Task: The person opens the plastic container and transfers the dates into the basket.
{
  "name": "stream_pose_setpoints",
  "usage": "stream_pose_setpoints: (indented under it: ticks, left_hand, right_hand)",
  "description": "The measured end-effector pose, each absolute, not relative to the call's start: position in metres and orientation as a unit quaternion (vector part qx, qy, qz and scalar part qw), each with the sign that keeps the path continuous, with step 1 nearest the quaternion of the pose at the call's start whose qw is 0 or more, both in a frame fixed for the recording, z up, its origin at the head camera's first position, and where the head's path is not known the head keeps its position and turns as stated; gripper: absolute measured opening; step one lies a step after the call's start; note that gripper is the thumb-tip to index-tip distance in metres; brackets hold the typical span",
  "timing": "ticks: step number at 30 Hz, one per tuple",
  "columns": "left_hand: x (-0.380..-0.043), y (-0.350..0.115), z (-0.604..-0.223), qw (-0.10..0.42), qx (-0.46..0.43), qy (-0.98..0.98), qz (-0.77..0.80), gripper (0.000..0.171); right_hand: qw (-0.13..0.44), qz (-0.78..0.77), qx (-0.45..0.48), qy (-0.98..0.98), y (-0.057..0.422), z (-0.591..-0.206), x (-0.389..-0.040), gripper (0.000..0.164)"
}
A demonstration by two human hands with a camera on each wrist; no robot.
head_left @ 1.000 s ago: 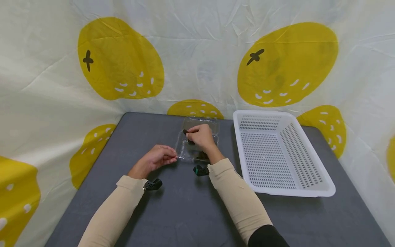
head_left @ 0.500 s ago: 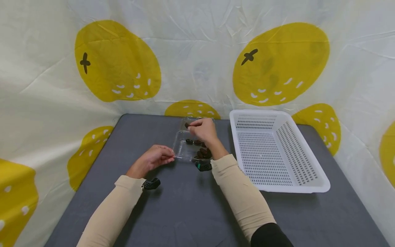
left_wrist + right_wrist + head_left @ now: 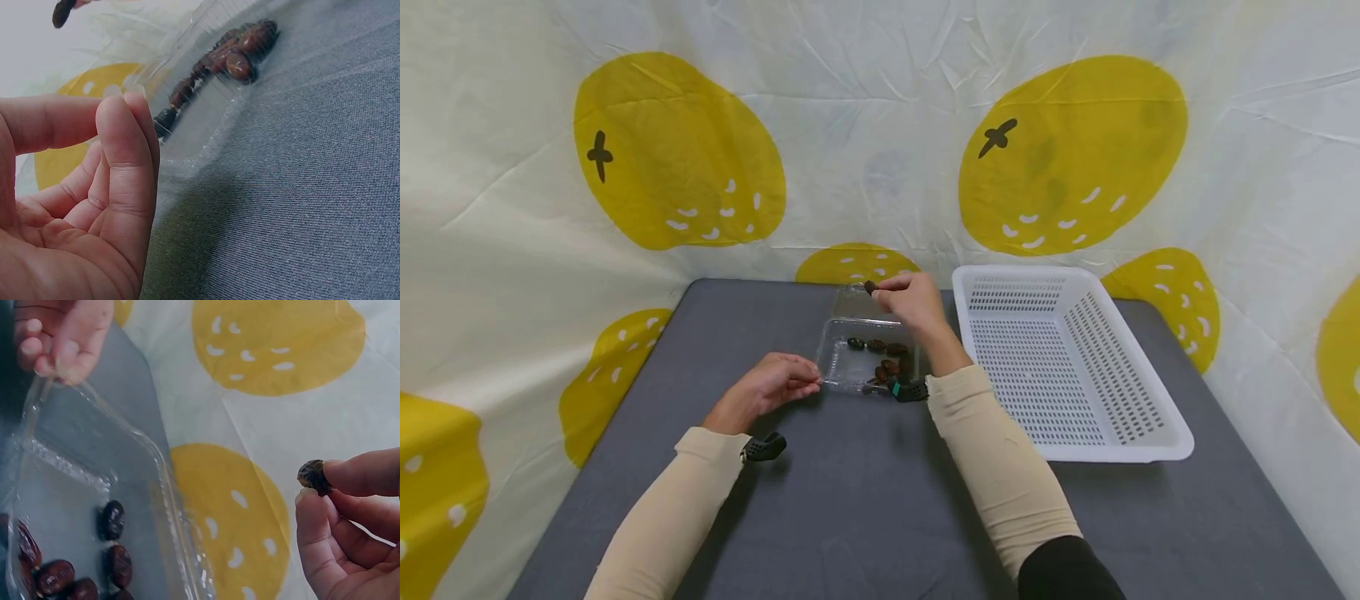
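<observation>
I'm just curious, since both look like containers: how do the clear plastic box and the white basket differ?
The clear plastic box is see-through; the white basket is opaque and pierced all over. The box is smaller than the basket. The box holds dates and has an open lid; no lid shows on the basket. Both stand on the grey table.

Brown oval fruits [image 3: 897,349] are lying in a clear rectangular plastic container [image 3: 842,363] on a grey cloth-covered table [image 3: 842,517], left of a white rectangular plastic basket [image 3: 1097,454]. The left hand [image 3: 781,382] is touching the container's near left corner; the right hand [image 3: 921,310] is hovering over its far right side.
</observation>
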State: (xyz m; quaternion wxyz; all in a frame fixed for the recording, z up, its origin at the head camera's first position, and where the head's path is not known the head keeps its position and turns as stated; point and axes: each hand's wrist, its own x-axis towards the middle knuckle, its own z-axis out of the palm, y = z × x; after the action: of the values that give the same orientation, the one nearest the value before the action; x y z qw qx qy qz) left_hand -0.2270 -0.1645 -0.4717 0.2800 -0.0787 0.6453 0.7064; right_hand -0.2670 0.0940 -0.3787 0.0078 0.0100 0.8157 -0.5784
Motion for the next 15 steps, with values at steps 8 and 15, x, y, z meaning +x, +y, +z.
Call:
stream_pose_setpoints:
  ticks: [8,15]
  left_hand:
    - [-0.227,-0.163,-0.472,0.282,-0.069,0.645,0.706,0.018]
    - [-0.226,-0.164,-0.473,0.281,-0.075,0.647,0.705,0.024]
  right_hand:
    - [0.01,-0.59,0.03,0.807,0.115,-0.374,-0.271,0.024]
    - [0.002,-0.601,0.042,0.798,0.133,-0.374,-0.275,0.024]
